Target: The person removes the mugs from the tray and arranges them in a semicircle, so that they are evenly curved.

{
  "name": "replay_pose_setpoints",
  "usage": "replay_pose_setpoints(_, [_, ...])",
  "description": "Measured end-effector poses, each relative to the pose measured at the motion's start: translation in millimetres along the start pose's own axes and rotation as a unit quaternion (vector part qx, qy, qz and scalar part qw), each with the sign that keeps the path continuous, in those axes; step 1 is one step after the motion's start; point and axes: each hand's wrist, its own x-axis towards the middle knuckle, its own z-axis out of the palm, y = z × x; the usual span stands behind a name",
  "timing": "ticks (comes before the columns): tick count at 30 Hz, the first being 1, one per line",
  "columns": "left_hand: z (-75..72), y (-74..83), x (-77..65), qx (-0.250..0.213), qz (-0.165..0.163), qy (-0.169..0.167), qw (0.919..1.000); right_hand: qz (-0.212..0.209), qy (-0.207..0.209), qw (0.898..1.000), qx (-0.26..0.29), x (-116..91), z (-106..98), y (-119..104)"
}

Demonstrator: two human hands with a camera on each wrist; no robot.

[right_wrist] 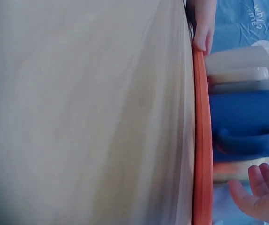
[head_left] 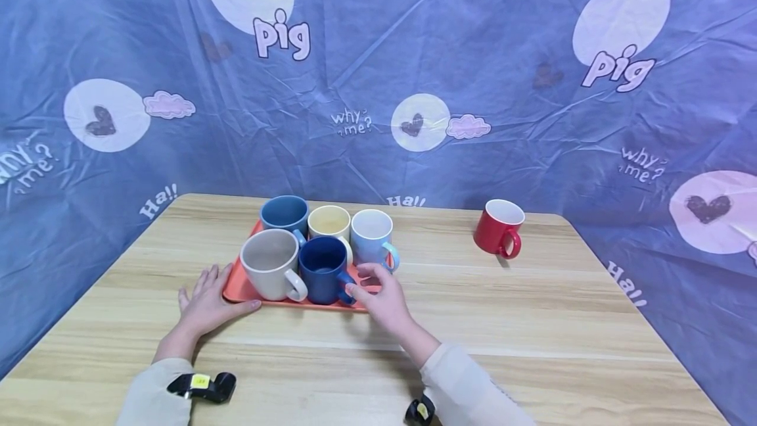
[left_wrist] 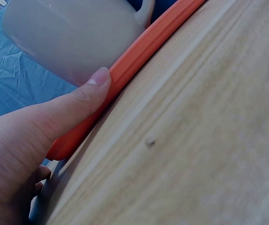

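An orange tray (head_left: 234,286) carries several mugs. In its front row stand a light grey mug (head_left: 267,271) and a navy blue mug (head_left: 319,279); behind them are a teal mug (head_left: 284,212), a cream mug (head_left: 328,221) and a light blue mug (head_left: 368,242). My left hand (head_left: 206,307) is at the tray's front left corner, fingers spread, the thumb (left_wrist: 80,101) resting against the front rim. Beside the navy mug's handle, my right hand (head_left: 384,301) reaches over the tray's right end, its fingers (right_wrist: 258,187) extended and apart from the handle in the right wrist view.
A red mug (head_left: 499,229) stands by itself at the back right of the wooden table (head_left: 532,321). A blue printed cloth (head_left: 355,71) hangs behind the table and along its sides. Black camera mounts sit on both wrists.
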Motion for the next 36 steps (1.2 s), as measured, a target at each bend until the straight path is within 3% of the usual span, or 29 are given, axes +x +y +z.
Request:
replay_pose_setpoints(5, [-0.1,0.1,0.0,-0.002,0.0,0.0,1.0,0.013,-0.003,1.0,0.0,-1,6,-2])
replay_pose_setpoints(11, [-0.5,0.8,-0.5,-0.003,-0.001,-0.002,1.0,0.0,0.012,1.0,0.003,-3,12,-2])
replay_pose_setpoints(19, [-1.2,2.5,-1.1,-0.008,-0.005,-0.006,0.9999,0.005,0.076,0.997,0.008,6,27,31])
replay_pose_setpoints(26, [-2.8,4.8,-1.3,-0.009,-0.005,-0.008,0.9999,0.051,0.134,0.989,0.039,6,37,31])
replay_pose_setpoints(36, [-3.2,4.7,-1.1,-0.005,-0.006,-0.009,0.9999,0.094,0.175,0.973,0.117,9,44,29])
